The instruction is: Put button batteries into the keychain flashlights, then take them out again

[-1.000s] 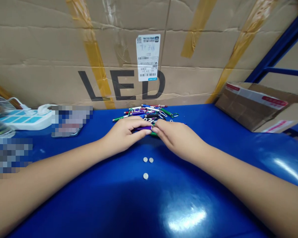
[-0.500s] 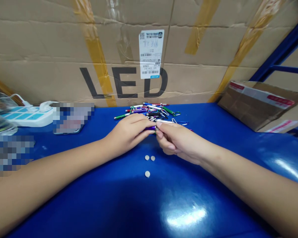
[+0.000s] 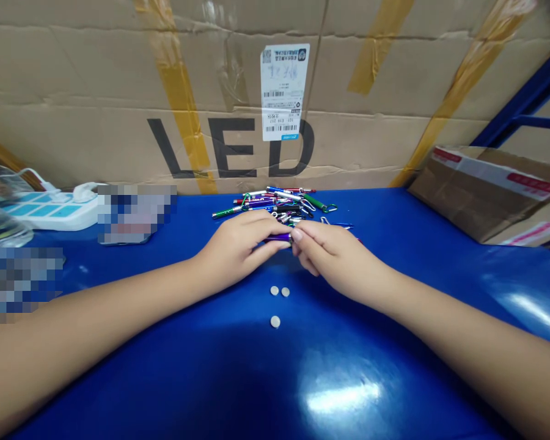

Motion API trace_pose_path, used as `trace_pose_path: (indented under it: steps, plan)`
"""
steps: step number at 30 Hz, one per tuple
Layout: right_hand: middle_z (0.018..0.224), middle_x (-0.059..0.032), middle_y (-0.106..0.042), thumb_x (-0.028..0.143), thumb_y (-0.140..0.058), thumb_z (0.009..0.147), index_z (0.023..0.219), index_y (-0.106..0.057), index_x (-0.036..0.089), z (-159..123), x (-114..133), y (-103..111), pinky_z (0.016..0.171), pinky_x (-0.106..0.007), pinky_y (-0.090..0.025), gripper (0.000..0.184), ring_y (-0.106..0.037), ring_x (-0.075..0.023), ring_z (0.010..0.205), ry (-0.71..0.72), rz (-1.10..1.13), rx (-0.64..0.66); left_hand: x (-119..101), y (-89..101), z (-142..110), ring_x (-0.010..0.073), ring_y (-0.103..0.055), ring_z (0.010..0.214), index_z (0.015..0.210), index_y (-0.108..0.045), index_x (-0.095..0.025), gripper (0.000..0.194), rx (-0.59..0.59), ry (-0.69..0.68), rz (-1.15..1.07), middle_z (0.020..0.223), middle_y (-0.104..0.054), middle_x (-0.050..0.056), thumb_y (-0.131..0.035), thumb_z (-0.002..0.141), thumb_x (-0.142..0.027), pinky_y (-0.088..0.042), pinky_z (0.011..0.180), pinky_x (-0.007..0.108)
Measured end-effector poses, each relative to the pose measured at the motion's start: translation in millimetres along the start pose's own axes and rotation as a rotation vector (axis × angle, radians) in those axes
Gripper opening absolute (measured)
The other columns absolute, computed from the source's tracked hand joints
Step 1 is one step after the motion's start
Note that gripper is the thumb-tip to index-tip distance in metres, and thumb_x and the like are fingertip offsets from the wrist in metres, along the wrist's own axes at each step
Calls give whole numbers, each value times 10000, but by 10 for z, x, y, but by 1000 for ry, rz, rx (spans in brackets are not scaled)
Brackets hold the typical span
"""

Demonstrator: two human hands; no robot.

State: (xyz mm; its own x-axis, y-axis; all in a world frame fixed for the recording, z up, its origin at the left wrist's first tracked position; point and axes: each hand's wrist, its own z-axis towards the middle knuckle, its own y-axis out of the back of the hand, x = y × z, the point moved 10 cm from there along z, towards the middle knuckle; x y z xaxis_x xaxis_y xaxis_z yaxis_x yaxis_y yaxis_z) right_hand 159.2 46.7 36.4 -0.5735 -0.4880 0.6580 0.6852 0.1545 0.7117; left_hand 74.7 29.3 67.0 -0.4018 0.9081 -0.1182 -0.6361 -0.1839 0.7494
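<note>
A small purple keychain flashlight [image 3: 278,237] lies level between my hands, mostly covered by fingers. My left hand [image 3: 238,244] is closed round its body, thumb below and fingers above. The thumb and fingers of my right hand [image 3: 327,244] pinch its right end, hiding that tip. Three silver button cells lie on the blue table below the hands: one left [image 3: 274,291], one right [image 3: 285,293] and one nearer me [image 3: 275,321]. Just behind the hands is a pile of similar pocket lights [image 3: 282,201] in several colours, many with carabiner clips.
A large cardboard box [image 3: 119,79] marked LED stands along the back of the blue table [image 3: 201,379]. To the left are a white power strip [image 3: 68,214] with plugs and a blurred-out flat object [image 3: 137,214]. An opened carton [image 3: 481,201] sits at the right.
My right hand has turned over at the flashlight's end, its back now more toward me and its curled fingers less visible. My left hand keeps its hold. The view has shifted slightly.
</note>
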Motion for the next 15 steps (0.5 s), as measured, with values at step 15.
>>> trace_pose_path:
  steps: [15]
  plan:
    - [776, -37, -609, 383, -362, 962, 841, -472, 201, -22, 49, 94, 570, -266, -320, 245, -541, -170, 650, 133, -439, 8, 62, 7, 16, 141, -632, 845, 971, -654, -137, 132, -21, 32, -70, 921, -695, 49, -586, 883, -208, -487, 754, 236]
